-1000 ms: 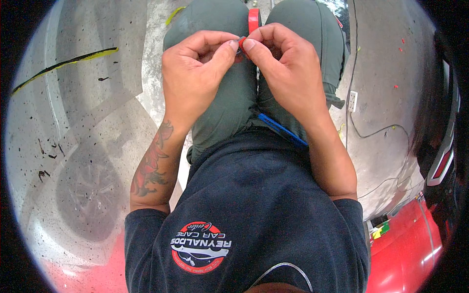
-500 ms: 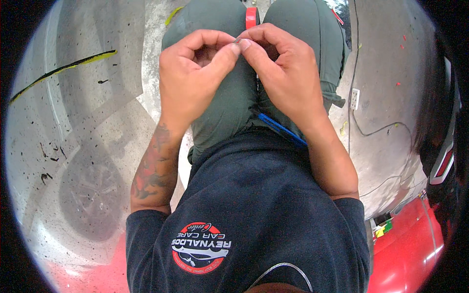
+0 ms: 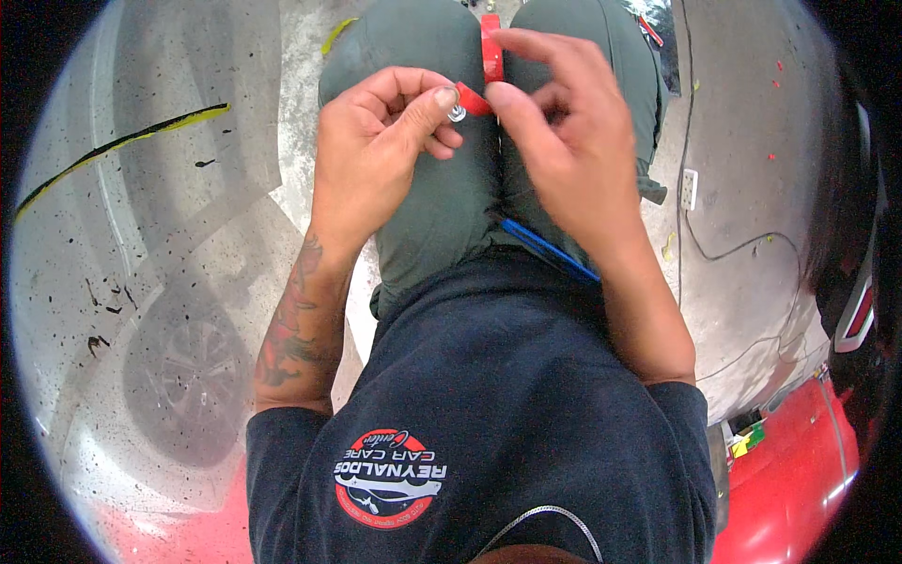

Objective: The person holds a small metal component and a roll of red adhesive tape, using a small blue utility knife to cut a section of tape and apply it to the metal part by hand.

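Note:
In front of my knees, my left hand [image 3: 381, 141] pinches a short length of red tape [image 3: 473, 100] between thumb and index finger. A small shiny metal piece [image 3: 457, 114] shows just below those fingertips. My right hand [image 3: 573, 132] is slightly blurred, its thumb and index finger spread apart. Its thumb tip is close to the far end of the red length; whether they touch I cannot tell. The right index fingertip is at a roll of red tape [image 3: 492, 61], which stands edge-on between my thighs.
A blue slim object [image 3: 548, 248] lies across my lap. On the right are a white power socket [image 3: 689, 190], a dark cable [image 3: 728, 256] and a red panel [image 3: 785, 479]. A black and yellow strip [image 3: 122, 150] crosses the speckled grey surface at left.
My hands were together at the fingertips and have parted. The right has opened and shifted right; the red length and the metal piece now show at my left fingers.

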A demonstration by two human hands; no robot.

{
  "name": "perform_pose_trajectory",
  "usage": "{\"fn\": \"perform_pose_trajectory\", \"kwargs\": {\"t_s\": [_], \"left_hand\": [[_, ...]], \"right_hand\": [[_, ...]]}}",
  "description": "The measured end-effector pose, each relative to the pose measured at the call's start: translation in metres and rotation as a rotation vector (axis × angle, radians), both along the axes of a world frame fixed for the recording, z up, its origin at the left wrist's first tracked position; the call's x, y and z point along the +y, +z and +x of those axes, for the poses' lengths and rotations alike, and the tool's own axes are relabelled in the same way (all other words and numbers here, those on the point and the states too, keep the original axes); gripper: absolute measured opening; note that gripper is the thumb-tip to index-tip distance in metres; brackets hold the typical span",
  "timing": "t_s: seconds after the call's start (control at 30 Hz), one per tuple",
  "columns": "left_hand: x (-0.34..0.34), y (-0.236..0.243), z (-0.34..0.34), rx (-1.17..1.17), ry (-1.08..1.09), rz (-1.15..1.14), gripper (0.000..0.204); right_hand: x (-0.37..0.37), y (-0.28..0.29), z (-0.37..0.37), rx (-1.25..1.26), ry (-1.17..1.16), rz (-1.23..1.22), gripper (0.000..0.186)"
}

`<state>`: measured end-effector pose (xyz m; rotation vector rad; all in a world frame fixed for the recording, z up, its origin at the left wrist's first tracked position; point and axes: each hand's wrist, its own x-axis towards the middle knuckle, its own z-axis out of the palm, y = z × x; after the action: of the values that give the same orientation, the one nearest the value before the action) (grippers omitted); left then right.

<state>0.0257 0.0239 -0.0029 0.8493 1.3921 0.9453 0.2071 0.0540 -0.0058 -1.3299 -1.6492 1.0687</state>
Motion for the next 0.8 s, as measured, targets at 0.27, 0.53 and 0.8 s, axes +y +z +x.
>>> {"fn": "perform_pose_trajectory", "kwargs": {"t_s": [0.27, 0.53, 0.8], "left_hand": [[-0.001, -0.001, -0.005, -0.018, -0.08, -0.042, 0.02], [-0.007, -0.004, -0.004, 0.204, -0.139, 0.167, 0.013], [-0.01, -0.016, -0.011, 0.452, -0.148, 0.638, 0.014]], "right_hand": [[-0.075, 0.02, 0.05, -0.82, 0.572, 0.017, 0.022], [-0.074, 0.023, 0.061, -0.405, 0.347, -0.199, 0.021], [-0.051, 0.02, 0.033, 0.114, 0.106, -0.432, 0.032]]}}
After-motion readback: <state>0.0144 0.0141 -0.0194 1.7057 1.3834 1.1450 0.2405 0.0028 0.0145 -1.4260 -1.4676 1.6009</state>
